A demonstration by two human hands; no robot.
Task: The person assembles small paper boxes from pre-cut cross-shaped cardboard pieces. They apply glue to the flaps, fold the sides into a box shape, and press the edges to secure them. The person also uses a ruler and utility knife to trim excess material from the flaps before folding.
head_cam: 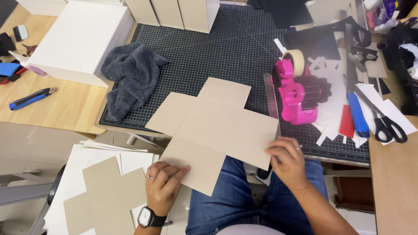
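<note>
You are looking down from your own head at a cross-shaped piece of tan cardboard (213, 130), a flat cut blank with four flaps around a square middle. It lies partly on a dark gridded cutting mat (226, 52) and partly overhangs the near edge of the desk, reaching out over your lap. Your left hand (163, 185) holds the near flap, its fingers lying close together flat on top of the board; the thumb is not clearly seen, so you cannot tell whether it pinches from below. Your right hand (287, 161) rests at the edge of the right flap, fingers curled and close together over that edge; whether they grip it or only press on it is unclear. The board looks thin, light and stiff, holding flat where it hangs unsupported, so it would likely slide easily on the mat and crease if bent hard; the flap edges, where your hands already are, seem the natural places to hold it. Just beyond the right flap a steel ruler (271, 98) lies on the mat beside a bright pink tape dispenser (296, 98). A grey towel (130, 76) is crumpled to the left, and similar cut boards (109, 196) lie stacked low at your left.
</note>
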